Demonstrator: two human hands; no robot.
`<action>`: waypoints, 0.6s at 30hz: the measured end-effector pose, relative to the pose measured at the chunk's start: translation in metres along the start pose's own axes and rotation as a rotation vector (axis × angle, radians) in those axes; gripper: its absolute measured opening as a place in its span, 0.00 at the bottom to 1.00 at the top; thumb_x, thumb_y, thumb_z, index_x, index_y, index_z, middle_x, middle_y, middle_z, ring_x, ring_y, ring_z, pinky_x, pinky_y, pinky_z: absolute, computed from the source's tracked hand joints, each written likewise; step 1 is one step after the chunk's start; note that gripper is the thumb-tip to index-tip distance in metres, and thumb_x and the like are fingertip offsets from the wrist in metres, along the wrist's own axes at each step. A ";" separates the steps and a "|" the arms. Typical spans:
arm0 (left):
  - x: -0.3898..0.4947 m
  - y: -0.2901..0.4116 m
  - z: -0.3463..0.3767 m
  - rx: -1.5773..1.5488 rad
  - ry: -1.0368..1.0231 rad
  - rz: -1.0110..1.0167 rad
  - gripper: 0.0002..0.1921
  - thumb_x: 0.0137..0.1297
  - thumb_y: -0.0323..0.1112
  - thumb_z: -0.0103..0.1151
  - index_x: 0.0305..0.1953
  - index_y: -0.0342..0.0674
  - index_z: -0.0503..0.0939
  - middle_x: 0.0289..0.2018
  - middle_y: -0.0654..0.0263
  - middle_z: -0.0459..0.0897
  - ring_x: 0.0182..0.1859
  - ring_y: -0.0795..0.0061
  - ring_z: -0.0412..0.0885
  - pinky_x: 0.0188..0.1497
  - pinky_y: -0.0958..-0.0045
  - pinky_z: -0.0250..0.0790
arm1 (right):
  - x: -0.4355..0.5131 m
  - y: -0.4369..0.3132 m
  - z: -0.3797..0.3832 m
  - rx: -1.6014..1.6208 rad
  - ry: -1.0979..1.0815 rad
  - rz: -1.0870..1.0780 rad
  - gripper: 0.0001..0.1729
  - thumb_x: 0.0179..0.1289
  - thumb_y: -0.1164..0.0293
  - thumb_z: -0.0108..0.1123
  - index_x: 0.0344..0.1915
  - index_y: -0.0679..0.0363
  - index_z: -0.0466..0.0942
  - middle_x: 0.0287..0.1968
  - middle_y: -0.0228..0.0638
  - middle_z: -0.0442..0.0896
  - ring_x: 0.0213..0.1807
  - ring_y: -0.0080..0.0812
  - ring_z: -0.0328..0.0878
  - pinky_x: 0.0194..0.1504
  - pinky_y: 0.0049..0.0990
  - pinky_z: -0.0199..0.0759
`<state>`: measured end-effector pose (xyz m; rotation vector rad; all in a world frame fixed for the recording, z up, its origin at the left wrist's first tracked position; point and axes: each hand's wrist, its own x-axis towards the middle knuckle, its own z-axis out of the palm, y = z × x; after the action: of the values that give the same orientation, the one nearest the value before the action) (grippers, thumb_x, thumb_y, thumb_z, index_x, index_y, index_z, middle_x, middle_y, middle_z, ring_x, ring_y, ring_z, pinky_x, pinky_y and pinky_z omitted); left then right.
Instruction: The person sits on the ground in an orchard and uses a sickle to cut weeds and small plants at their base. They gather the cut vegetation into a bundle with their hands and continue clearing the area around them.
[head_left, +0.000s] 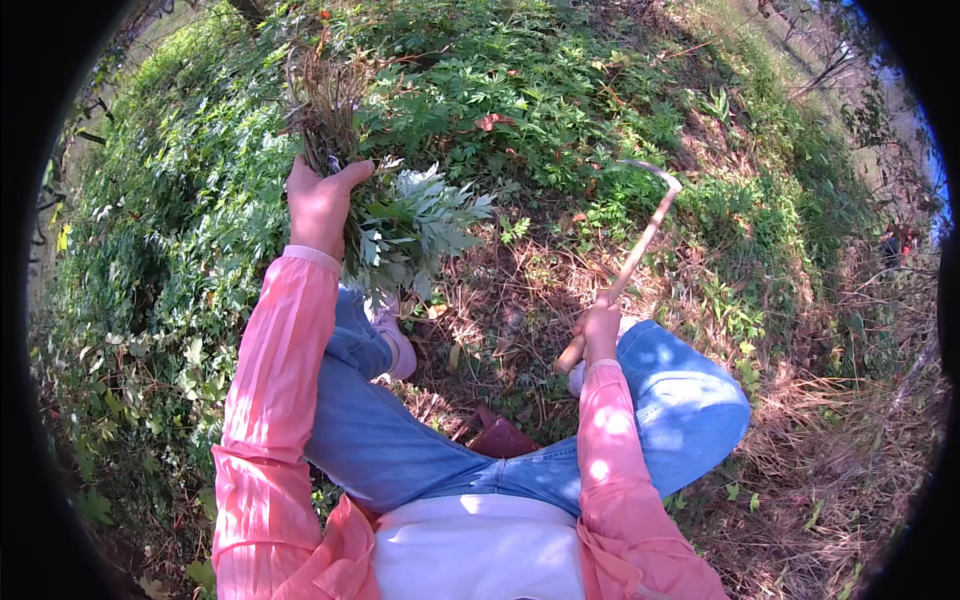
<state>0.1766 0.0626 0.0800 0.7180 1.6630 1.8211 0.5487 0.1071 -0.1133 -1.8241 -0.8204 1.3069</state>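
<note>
My left hand (324, 201) grips a bundle of cut leafy stems (420, 225), with the brown stem ends pointing away from me. Its lobed leaves, some showing pale undersides, spread to the right of my wrist and hang above my left shoe (395, 337). In my right hand (602, 327) is the wooden handle of a sickle (643, 238), whose end sticks out below my fist. The thin curved blade (651, 169) points left at the far end, just over low green plants. My fingers on the handle are partly hidden.
Dense green plants (517, 97) cover the slope ahead and to the left. Dry grass and straw (510, 292) lie between my feet, with more dry grass (817, 450) at right. A dark red object (504, 439) is beneath me. Bare branches (832, 64) stand at upper right.
</note>
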 end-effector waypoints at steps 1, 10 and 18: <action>-0.001 -0.003 0.010 -0.008 -0.005 -0.005 0.20 0.48 0.20 0.66 0.44 0.30 0.73 0.36 0.61 0.82 0.35 0.73 0.80 0.39 0.72 0.73 | 0.017 0.021 -0.009 -0.134 -0.040 0.058 0.21 0.74 0.55 0.42 0.32 0.62 0.61 0.14 0.32 0.65 0.10 0.28 0.64 0.10 0.30 0.59; -0.007 -0.002 0.018 -0.012 -0.053 -0.088 0.19 0.50 0.17 0.65 0.45 0.33 0.74 0.35 0.64 0.83 0.34 0.74 0.81 0.39 0.72 0.74 | -0.078 0.036 -0.008 0.063 -0.370 0.416 0.15 0.73 0.58 0.44 0.38 0.58 0.59 0.21 0.31 0.66 0.14 0.25 0.63 0.14 0.27 0.60; -0.008 0.000 0.036 -0.009 -0.086 -0.209 0.20 0.52 0.16 0.63 0.48 0.33 0.73 0.37 0.65 0.82 0.36 0.75 0.81 0.40 0.73 0.74 | -0.052 0.015 -0.001 0.049 -0.399 0.347 0.15 0.72 0.58 0.48 0.40 0.59 0.61 0.22 0.33 0.66 0.12 0.26 0.64 0.12 0.28 0.62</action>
<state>0.2076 0.0820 0.0830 0.5862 1.6082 1.6280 0.5367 0.0560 -0.1004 -1.7440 -0.6810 1.9389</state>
